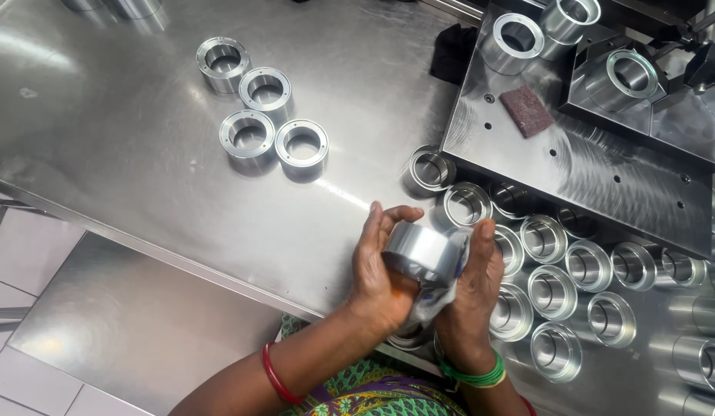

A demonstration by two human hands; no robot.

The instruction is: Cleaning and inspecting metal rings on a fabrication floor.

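Observation:
My left hand (376, 270) and my right hand (474, 289) together hold one shiny metal ring (416, 252) on its side above the near edge of the steel table (126, 146). A pale cloth (438, 296) is bunched between my right palm and the ring and hangs down below it. Both hands are closed around the ring. Several more metal rings (552, 291) stand close together on the table just right of my hands.
Several finished rings (266, 88) stand apart at the table's middle left. A raised steel plate (573, 154) at the right carries a reddish abrasive pad (527, 111), more rings (518, 37) and a fixture with a ring (629, 75). A dark cloth (452, 50) lies beside it.

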